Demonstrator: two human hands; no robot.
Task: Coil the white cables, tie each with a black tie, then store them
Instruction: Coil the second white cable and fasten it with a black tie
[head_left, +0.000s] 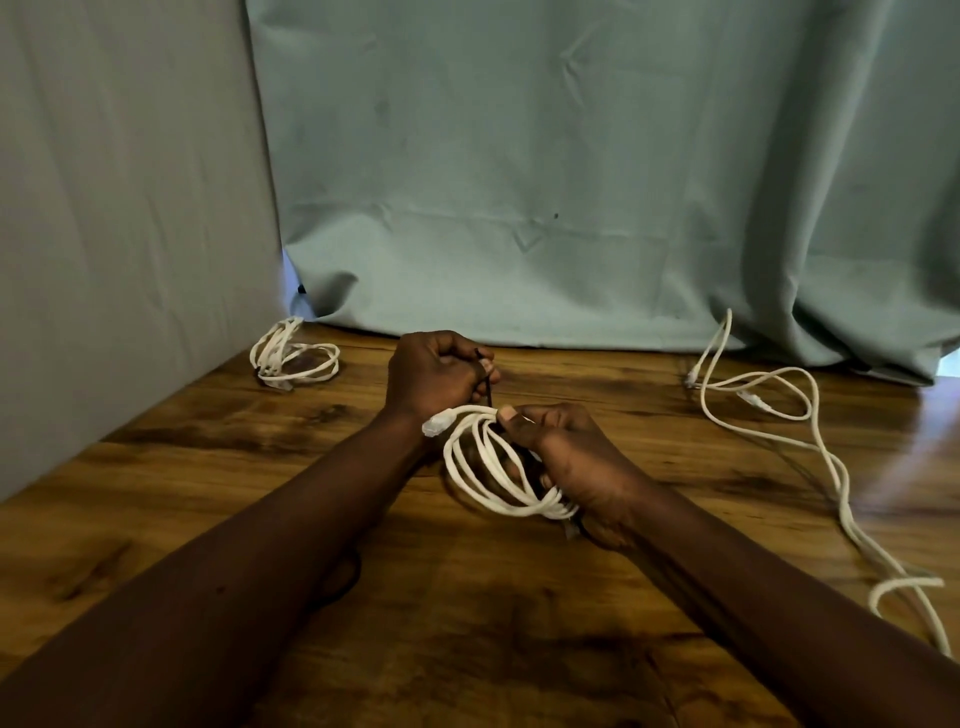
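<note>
White cable wound into a loose coil (467, 415) is gripped by the right hand (571, 457) above the brown wood-grain table (467, 623) while the left hand (431, 374) pinches the thin black tie (489, 389) at its top: the tying step, which next needs a snug cinch.

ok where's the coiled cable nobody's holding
In the head view, the coiled cable lies on the wooden table at far left, in the back corner by the grey panel and green curtain.

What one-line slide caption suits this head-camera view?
Right hand holds a coiled cable, left hand pinches the black tie; a second coil and a loose cable lie on the table.
</note>
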